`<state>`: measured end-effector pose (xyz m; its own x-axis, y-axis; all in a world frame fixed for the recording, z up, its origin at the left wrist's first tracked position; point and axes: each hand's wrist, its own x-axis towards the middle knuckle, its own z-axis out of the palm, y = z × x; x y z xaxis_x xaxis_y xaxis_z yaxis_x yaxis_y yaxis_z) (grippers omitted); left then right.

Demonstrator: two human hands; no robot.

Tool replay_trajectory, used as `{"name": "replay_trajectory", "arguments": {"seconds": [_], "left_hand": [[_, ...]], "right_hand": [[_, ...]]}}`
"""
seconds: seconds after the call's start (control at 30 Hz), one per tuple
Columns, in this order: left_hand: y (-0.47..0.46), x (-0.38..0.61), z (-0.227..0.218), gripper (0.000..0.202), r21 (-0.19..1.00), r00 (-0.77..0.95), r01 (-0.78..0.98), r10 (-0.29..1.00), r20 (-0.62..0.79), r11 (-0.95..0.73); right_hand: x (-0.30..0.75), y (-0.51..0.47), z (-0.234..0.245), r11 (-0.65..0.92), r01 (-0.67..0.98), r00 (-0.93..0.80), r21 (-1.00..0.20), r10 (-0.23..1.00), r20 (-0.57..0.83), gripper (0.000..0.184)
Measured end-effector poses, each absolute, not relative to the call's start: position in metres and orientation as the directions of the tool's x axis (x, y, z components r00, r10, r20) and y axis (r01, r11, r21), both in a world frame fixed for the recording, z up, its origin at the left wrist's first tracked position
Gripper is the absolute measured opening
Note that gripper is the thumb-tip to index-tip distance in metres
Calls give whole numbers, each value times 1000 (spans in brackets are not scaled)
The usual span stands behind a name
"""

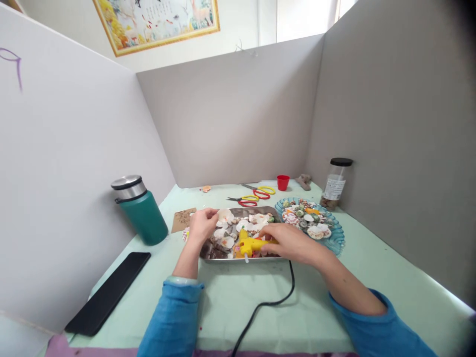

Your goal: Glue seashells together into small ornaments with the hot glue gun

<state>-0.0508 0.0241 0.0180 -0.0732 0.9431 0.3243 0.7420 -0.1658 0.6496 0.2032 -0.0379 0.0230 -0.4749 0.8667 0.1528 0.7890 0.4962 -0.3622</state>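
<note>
Much of the handle of the yellow glue gun [246,243] is covered by the fingers of the right hand [288,241], and its nozzle is hard to make out among the shells [226,242]. The black cord [260,303] is cut off by the bottom edge of the view. A small colourful thing [185,234] is mostly hidden behind the left wrist, and the framed picture [163,25] is cropped at the top. The label on the jar [334,184] cannot be read.

The glue gun is held over the near part of the metal tray [223,261], its handle wrapped by the right fingers. At the tray's far left corner, the thumb and forefinger of the left hand [204,225] are brought close together at the edge of a white shell [225,216]; whether it is gripped or merely touched cannot be told.

The barrel's long axis is laid roughly front to back, with a pale glue stick [246,258] protruding from the near end. The handle is turned rightward, nearly crosswise to the barrel.
</note>
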Motion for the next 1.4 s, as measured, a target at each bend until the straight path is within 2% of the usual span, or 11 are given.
{"name": "replay_trajectory", "arguments": {"seconds": [0.07,0.13,0.33,0.47,0.57,0.73,0.83,0.93,1.07,1.27,1.4], "left_hand": [[22,-47,19,23,840,-79,516,967,241,-167],[18,-41,20,27,931,-50,333,983,177,-151],[7,-21,22,26,987,111,55,983,144,-151],[4,-17,22,30,983,238,58,958,157,-175],[5,-17,22,36,960,259,84,936,238,-267],[11,-26,22,26,942,23,211,965,261,-260],[16,-35,24,28,968,-150,105,959,240,-226],[18,-41,26,28,975,-228,-53,953,198,-215],[20,-46,28,33,959,-249,-182,953,171,-220],[23,-49,26,28,929,-250,-285,954,164,-235],[23,-49,26,28,925,-267,-291,949,166,-243]], "right_hand": [[201,-37,30,490,783,-432,-383,872,230,23],[192,-34,36,475,775,-369,-418,876,311,24],[158,-16,34,446,713,-251,-541,883,397,30],[155,-9,32,384,706,-146,-595,901,409,29],[156,-8,34,396,782,-184,-482,885,428,28],[152,-12,37,416,830,-248,-371,872,423,27],[137,-18,43,473,834,-381,-284,866,324,23],[108,-24,51,602,786,-597,-140,798,78,21],[66,-20,54,563,826,-546,10,806,-228,16],[49,0,37,517,855,-510,-33,828,-233,16],[61,18,34,486,857,-512,-171,840,-179,19]]}}
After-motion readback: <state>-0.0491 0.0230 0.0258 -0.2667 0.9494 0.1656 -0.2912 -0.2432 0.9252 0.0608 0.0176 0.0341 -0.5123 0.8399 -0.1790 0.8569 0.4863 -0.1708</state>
